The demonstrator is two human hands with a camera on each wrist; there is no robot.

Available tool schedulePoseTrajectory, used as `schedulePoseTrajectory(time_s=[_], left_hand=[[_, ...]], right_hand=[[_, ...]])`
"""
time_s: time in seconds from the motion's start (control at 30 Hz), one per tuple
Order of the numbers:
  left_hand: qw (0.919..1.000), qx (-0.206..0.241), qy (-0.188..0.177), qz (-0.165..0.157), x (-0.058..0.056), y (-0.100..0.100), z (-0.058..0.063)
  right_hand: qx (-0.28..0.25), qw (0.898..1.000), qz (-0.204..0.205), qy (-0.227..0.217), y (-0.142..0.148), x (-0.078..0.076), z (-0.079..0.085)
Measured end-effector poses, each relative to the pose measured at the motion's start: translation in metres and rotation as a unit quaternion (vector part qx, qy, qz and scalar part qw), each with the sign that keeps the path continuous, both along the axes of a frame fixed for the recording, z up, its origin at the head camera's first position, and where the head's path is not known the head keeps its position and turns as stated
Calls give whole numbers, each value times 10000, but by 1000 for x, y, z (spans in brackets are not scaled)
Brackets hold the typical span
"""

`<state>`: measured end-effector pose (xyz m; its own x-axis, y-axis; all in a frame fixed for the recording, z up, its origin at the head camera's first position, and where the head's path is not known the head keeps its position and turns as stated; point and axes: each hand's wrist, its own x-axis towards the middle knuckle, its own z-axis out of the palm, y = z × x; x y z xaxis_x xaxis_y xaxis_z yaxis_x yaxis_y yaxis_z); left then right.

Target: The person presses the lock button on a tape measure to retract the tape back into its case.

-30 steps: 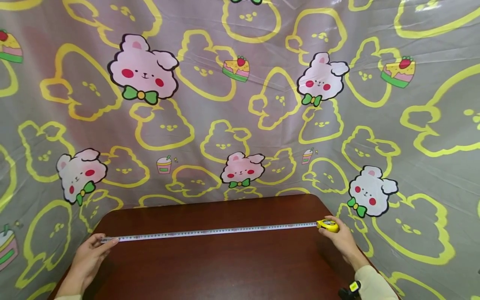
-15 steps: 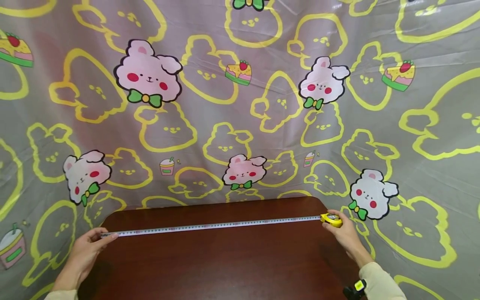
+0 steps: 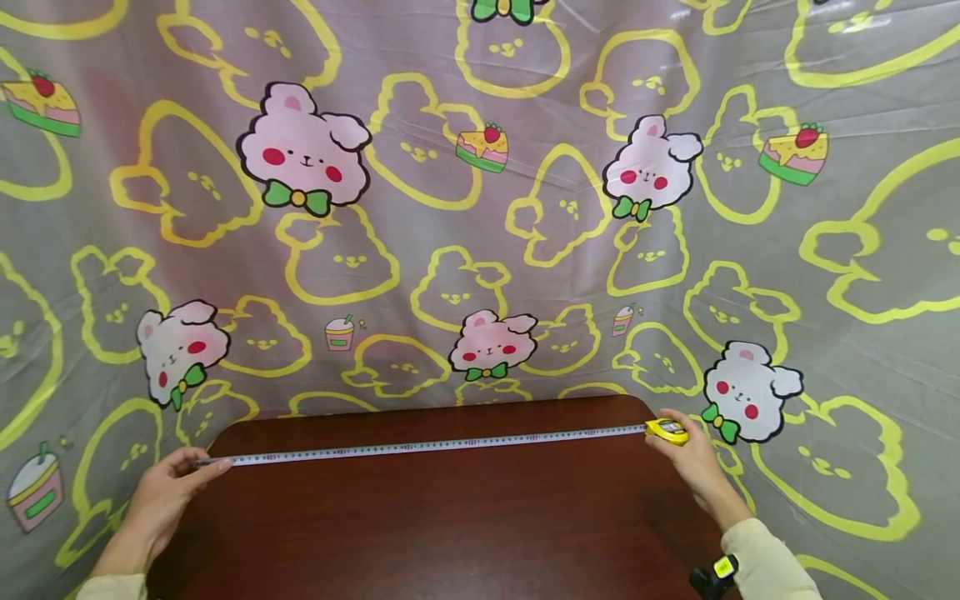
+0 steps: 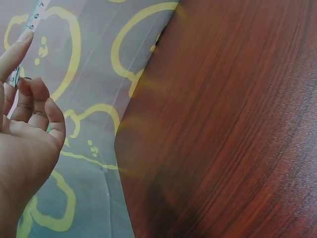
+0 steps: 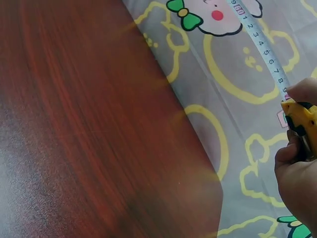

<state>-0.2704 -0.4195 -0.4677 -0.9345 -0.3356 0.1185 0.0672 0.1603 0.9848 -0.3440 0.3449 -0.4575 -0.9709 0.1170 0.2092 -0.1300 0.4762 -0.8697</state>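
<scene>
A yellow tape measure [image 3: 667, 431] is held in my right hand [image 3: 701, 471], thumb and fingers around its case. Its white blade [image 3: 438, 446] runs pulled out across to the left, nearly straight and tilted slightly up to the right. My left hand [image 3: 161, 496] pinches the free end between thumb and fingers. In the left wrist view, the blade [image 4: 33, 20] shows small printed numbers beyond the thumb. The right wrist view shows the blade [image 5: 267, 52] leaving the mouth of the yellow case [image 5: 301, 119], close to the right fingers.
Below the blade lies a dark reddish-brown wooden table [image 3: 435, 525] with rounded far corners. A grey curtain [image 3: 420, 208] printed with rabbits and yellow outlines hangs behind and along both sides. A black device [image 3: 714, 577] with a yellow screen is worn at the right wrist.
Both hands have risen a little toward the table's far edge with the tape measure. The right hand has shifted slightly right, and the blade looks slightly longer. The view has tilted slightly.
</scene>
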Motion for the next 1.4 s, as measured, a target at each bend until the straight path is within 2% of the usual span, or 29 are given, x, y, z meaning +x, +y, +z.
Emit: schedulePoseTrajectory(time_s=[0.17,0.43,0.73,1.0,1.1,1.3,1.4], left_hand=[[9998,142,3,-164,0,0,4],[9997,189,34,-169,-1,-5,4],[9998,61,-185,-34,0,-7,8],[9979,-565,-319,-89,-1,-4,5],[9978,-590,-278,-100,-1,-2,4],[9991,-370,-169,-127,1,0,0],[9988,-462,-164,-54,1,1,-1]], right_hand=[[-292,9995,109,42,3,-2,2],[-543,9981,251,113,2,-4,2],[-246,9989,377,141,2,2,3],[-282,9986,447,78,-1,2,3],[-286,9985,455,141,-3,1,2],[-234,9983,452,274,-4,1,2],[-197,9983,465,293,-6,1,2]])
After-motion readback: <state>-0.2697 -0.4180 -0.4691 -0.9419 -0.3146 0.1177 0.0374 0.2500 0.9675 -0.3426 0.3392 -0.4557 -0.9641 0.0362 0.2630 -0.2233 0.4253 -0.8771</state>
